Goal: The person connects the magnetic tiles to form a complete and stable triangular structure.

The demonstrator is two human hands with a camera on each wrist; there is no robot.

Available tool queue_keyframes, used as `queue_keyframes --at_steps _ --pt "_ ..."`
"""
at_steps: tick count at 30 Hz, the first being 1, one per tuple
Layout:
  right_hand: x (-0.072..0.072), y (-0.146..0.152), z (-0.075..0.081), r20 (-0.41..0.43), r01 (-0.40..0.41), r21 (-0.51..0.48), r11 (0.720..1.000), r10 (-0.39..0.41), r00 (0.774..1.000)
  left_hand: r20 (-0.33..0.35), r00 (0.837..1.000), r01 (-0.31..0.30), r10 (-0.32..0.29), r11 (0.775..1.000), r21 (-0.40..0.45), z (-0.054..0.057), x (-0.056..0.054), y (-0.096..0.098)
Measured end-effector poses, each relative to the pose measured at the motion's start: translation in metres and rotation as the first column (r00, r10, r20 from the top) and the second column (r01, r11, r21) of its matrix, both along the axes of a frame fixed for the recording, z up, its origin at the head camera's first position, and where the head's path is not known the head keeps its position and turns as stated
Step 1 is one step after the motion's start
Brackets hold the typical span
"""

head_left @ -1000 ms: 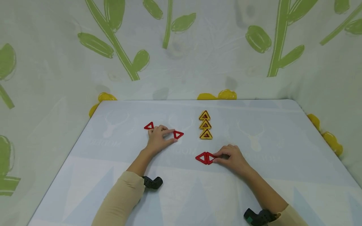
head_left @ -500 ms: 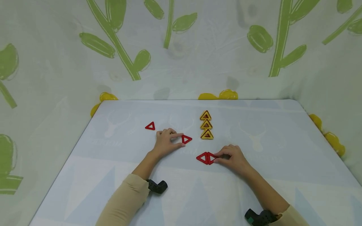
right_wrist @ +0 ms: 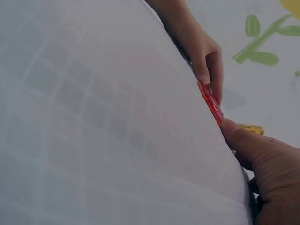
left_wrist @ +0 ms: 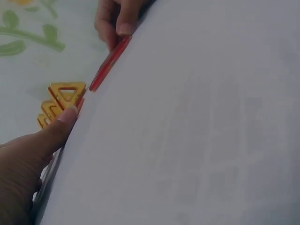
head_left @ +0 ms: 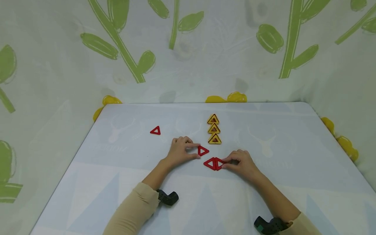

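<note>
My left hand (head_left: 182, 150) pinches a red triangular frame tile (head_left: 203, 150) between thumb and finger, its point facing right. Just below and to the right, two more red triangle tiles (head_left: 210, 164) lie with their straight sides together. My right hand (head_left: 241, 164) pinches the right one of this pair (head_left: 219, 164) at its pointed end. In the left wrist view the red pair (left_wrist: 108, 64) shows edge-on under the right fingers. A single red triangle tile (head_left: 156, 130) lies apart, farther back on the left.
Three yellow triangle pieces with dark red centres (head_left: 214, 129) form a column behind the hands. The white patterned table (head_left: 282, 156) reaches to a wall (head_left: 223, 65) with green leaf prints.
My left hand has slid the red triangle tile rightward and toward me, closer to the red pair and away from the lone tile. My right hand has stayed in place.
</note>
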State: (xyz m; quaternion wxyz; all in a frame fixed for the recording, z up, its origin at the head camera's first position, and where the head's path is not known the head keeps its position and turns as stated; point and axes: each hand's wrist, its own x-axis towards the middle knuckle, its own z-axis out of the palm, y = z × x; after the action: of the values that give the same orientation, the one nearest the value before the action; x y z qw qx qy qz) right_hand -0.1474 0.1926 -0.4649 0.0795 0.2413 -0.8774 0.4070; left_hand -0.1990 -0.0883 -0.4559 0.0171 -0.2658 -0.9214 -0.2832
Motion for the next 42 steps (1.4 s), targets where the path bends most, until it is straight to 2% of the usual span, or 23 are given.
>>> queue_keyframes --at_steps 8,18,24,29,34,37,40,42 --pt "-0.002 0.001 -0.002 0.005 0.0 0.0 1.0 0.0 1.0 -0.021 0.999 0.038 -0.039 0.998 -0.042 -0.001 0.001 0.006" --pt "-0.001 0.0 0.0 -0.037 -0.007 -0.005 1.0 0.007 0.999 -0.021 0.997 0.073 -0.073 0.997 -0.02 -0.001 0.002 0.008" --pt "-0.001 0.0 0.001 -0.02 0.004 0.005 1.0 -0.004 1.0 -0.042 0.996 0.078 -0.078 0.997 -0.016 -0.001 0.001 0.01" --pt "-0.002 0.0 0.0 -0.015 0.002 0.0 1.0 -0.002 1.0 -0.031 0.996 0.079 -0.079 0.997 -0.008 -0.003 0.0 0.009" --pt "-0.002 -0.001 -0.002 -0.02 -0.008 -0.003 1.0 0.008 1.0 -0.005 0.997 0.082 -0.082 0.996 0.041 -0.006 -0.002 0.0" --pt "-0.002 -0.001 -0.003 -0.028 -0.014 0.001 1.0 0.014 0.999 0.016 0.999 0.037 -0.039 0.993 0.11 -0.006 -0.004 -0.011" --pt "-0.002 -0.001 -0.003 -0.039 -0.013 0.005 1.0 0.013 0.999 0.011 1.0 0.008 -0.01 0.987 0.16 -0.002 -0.005 -0.022" --pt "-0.001 0.0 -0.004 -0.046 -0.012 0.0 1.0 0.012 0.999 -0.009 1.0 0.015 -0.014 0.988 0.153 0.0 -0.006 -0.029"
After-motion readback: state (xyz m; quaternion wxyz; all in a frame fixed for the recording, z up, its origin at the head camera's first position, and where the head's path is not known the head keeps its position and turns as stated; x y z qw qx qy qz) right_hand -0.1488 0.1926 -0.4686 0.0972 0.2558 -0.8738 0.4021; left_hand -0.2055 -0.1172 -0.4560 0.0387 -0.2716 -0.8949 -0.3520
